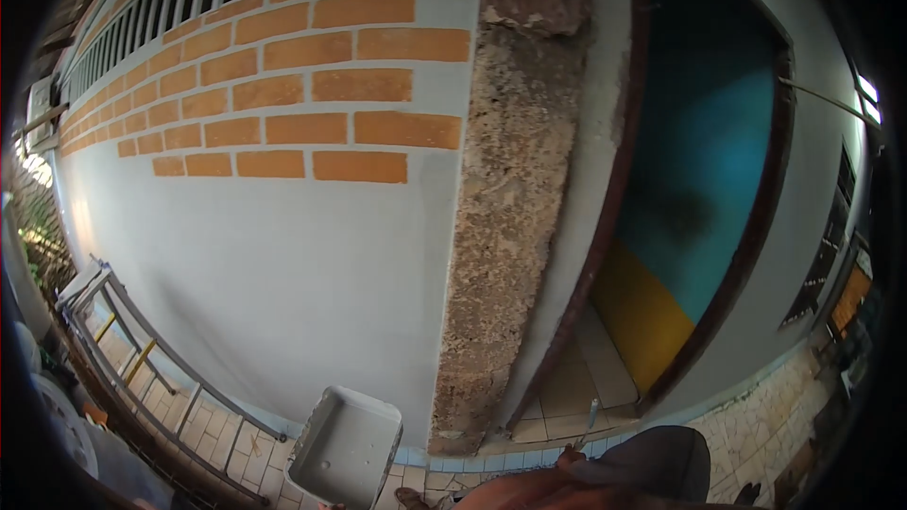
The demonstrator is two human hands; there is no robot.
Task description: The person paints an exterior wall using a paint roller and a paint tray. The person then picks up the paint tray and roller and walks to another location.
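Observation:
A grey rectangular paint tray (351, 446) with grey liquid in it is at the bottom, in front of the white wall. My left hand (331, 506) shows only as fingertips at the tray's near rim, and they appear to grip it. To the right, my forearm reaches across the lower edge of the view. My right hand (571, 457) is closed around a thin stick-like tool (592, 414) with a pale bluish tip, pointing up near the door sill. The tool's exact kind is too small to make out.
Orange bricks (364, 85) are painted on the white wall (312, 255). A rough bare pillar (515, 179) stands beside the open doorway (699, 179). A metal frame (179, 387) leans at the left, over floor tiles. A grey-clothed knee (671, 463) is at the bottom right.

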